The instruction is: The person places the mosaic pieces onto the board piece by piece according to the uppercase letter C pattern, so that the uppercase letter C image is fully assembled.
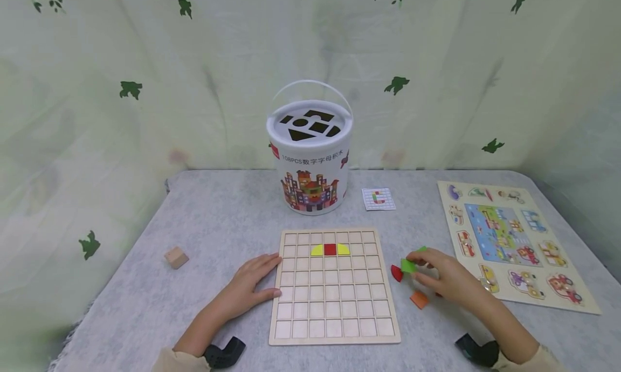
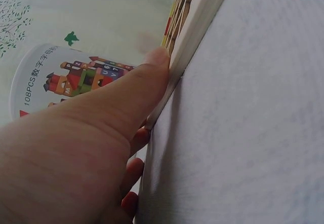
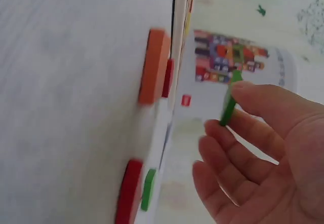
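Between thumb and fingers my right hand [image 1: 443,275] pinches a green block [image 3: 230,102], lifted off the table to the right of the gridded wooden board [image 1: 335,340]. Around that hand lie a red quarter-round block [image 1: 397,273], an orange block [image 1: 419,300], a second green block [image 3: 148,189] and another red block [image 3: 129,193]. My left hand [image 1: 245,286] rests at the board's left edge, fingers extended, thumb touching the rim. In one upper row of the board sit a red square [image 1: 330,249] and two yellow quarter-rounds [image 1: 317,250], one on each side of it.
A white bucket [image 1: 310,172] with a shape-hole lid stands behind the board. Beside it lies a small pattern card [image 1: 378,199] showing a coloured C shape. A picture puzzle board [image 1: 509,245] lies at the right, and a plain wooden cube [image 1: 176,257] at the left.
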`<action>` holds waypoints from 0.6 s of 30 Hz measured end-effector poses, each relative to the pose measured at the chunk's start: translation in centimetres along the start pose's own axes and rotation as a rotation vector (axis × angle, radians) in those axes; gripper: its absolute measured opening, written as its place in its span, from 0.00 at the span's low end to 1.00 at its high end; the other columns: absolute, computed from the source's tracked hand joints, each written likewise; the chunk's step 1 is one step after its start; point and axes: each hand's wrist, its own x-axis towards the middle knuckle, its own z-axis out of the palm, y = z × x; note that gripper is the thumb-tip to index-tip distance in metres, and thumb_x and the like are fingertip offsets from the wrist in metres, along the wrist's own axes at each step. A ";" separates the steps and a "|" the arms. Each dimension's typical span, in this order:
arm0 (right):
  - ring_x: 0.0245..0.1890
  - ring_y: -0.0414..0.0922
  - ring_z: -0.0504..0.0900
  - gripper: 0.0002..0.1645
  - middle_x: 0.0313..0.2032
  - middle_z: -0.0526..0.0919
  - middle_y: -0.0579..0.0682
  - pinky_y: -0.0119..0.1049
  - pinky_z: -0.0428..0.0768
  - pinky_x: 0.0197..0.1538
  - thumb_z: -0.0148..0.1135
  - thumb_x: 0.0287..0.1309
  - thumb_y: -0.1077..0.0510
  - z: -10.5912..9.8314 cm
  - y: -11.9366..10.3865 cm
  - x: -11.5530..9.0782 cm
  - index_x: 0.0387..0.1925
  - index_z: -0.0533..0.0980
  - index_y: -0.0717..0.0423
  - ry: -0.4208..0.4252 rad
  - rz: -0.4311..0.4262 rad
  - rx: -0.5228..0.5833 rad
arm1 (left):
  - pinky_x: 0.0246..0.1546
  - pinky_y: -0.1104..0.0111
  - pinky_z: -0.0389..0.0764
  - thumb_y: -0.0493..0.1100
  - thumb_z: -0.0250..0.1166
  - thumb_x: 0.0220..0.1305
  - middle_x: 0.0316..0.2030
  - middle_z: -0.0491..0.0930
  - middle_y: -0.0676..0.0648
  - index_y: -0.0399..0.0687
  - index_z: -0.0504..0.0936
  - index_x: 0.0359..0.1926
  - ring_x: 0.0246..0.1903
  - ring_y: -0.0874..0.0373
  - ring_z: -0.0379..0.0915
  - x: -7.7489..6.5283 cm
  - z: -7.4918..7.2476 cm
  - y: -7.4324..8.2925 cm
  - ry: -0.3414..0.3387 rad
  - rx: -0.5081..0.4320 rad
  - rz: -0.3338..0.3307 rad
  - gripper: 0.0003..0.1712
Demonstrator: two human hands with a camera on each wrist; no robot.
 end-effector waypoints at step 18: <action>0.44 0.38 0.74 0.17 0.44 0.76 0.40 0.40 0.76 0.44 0.63 0.54 0.56 2.6 -7.6 5.1 0.47 0.75 0.52 0.120 -0.282 0.170 | 0.59 0.48 0.49 0.59 0.62 0.53 0.63 0.59 0.45 0.48 0.62 0.65 0.63 0.46 0.49 -0.1 0.1 -0.1 0.003 0.007 -0.004 0.41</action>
